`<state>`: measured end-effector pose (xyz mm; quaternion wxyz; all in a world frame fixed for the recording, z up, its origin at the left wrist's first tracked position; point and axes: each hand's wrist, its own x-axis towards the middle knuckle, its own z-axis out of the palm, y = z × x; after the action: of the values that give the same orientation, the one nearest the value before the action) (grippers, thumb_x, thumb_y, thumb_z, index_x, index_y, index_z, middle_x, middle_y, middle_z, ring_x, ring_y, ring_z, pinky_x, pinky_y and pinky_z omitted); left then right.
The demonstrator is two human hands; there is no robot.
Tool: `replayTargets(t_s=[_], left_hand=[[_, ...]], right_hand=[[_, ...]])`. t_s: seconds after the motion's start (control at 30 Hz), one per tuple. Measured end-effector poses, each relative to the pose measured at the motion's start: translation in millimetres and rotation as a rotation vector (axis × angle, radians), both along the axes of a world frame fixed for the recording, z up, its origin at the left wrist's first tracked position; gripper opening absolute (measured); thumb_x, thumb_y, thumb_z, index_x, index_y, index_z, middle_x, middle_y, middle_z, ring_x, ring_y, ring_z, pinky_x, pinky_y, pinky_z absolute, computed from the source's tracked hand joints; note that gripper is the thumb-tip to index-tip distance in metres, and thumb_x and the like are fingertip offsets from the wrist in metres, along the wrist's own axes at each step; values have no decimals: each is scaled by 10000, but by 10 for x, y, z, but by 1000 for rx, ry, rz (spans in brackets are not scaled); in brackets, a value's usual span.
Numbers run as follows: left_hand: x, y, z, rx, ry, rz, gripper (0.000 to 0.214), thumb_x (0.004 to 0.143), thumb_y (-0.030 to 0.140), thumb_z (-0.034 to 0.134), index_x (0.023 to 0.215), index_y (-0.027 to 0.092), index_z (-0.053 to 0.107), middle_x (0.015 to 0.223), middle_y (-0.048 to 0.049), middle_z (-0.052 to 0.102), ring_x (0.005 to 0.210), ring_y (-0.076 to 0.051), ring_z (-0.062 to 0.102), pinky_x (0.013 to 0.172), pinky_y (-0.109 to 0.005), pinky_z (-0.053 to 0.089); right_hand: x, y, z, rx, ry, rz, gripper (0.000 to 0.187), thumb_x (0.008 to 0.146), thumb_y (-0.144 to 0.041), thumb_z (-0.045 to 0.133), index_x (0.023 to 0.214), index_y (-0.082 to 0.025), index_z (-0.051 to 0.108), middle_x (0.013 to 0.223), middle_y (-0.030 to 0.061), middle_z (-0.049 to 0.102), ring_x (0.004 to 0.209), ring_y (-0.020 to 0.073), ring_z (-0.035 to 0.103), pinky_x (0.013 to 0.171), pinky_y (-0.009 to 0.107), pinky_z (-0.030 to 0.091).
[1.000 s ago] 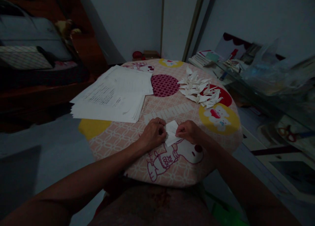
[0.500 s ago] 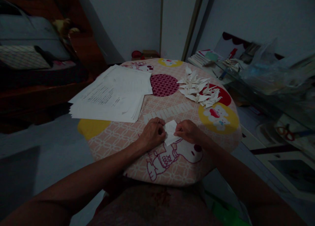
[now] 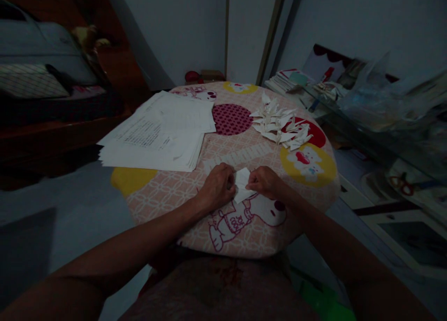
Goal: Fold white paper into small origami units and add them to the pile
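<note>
Room: dim, with pale bluish-grey walls (image 3: 181,32) around a round table (image 3: 167,190) spread with a pink, white-latticed cloth.
Paper between the hands: one small folded white piece of paper (image 3: 240,180), near the front of the table, a corner pointing towards the seated body; whether it rests on the cloth or is raised slightly, I can't tell from here.
Left hand: the left hand (image 3: 219,187) is curled, thumb and fingers pinching the paper's left edge.
Right hand: the right hand (image 3: 266,182) has its fingertips bunched, pinching the paper's right side; a gap separates the two hands.
Cloth under them: a white cartoon dog outlined in purple (image 3: 237,221), partly beneath the paper.
Folded figures: a loose cluster of pointed, crane-like white paper shapes (image 3: 279,123), beyond the right hand, partly over a red circle on the cloth.
Sheets: an uneven stack of white printed pages (image 3: 160,134), on the table's left, beyond the left hand.
Right of the table: a glass-topped stand (image 3: 394,146) bearing a crumpled clear plastic bag (image 3: 373,102), with red-handled scissors (image 3: 401,186) lower down.
Left of the table: glossy reddish-brown wooden furniture (image 3: 117,71) and a pale grey bag (image 3: 52,48).
</note>
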<state>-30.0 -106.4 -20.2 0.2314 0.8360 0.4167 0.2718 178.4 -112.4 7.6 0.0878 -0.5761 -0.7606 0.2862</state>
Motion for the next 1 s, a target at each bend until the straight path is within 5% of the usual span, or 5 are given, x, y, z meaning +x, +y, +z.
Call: replayTargets(t_s=[0.13,0.27,0.43,0.67,1.0], left_hand=[[16,2,-52,118,-54,-127,261,742,42,579,967,170,613,1094,-115,630,1079,-250,583,942,-411,526],[4,45,-126,130,-30,-360,219,899,66,495,934,186,676,1063,-84,709,1036,-205,645,921,-359,542],[-84,100,-148,242,-29,-484,295,896,56,496,1070,153,714,1107,-109,738,1059,-208,679,921,-351,570],[-108,144,-211,331,-94,-528,275,909,74,497,1057,129,723,1100,-125,744,1027,-214,700,885,-376,611],[-125,124,-193,299,-72,-516,275,931,92,498,1076,147,725,1143,-124,733,1059,-203,690,895,-360,614]], right_hand=[[-20,13,3,19,-9,-11,135,762,-216,721,646,-150,703,571,-21,584,562,104,488,577,252,308],[-52,13,14,32,-51,0,107,746,-169,694,645,-148,720,566,-17,581,562,104,502,573,252,309],[65,-6,67,-35,25,-14,109,734,-172,656,712,-123,752,539,-21,581,506,91,487,542,239,314],[443,-34,66,-188,223,-162,114,677,-214,639,660,-123,706,509,-24,586,456,75,475,446,198,298],[214,-153,67,-337,377,-231,111,700,-255,617,637,-170,586,473,-41,554,366,81,493,355,177,302]])
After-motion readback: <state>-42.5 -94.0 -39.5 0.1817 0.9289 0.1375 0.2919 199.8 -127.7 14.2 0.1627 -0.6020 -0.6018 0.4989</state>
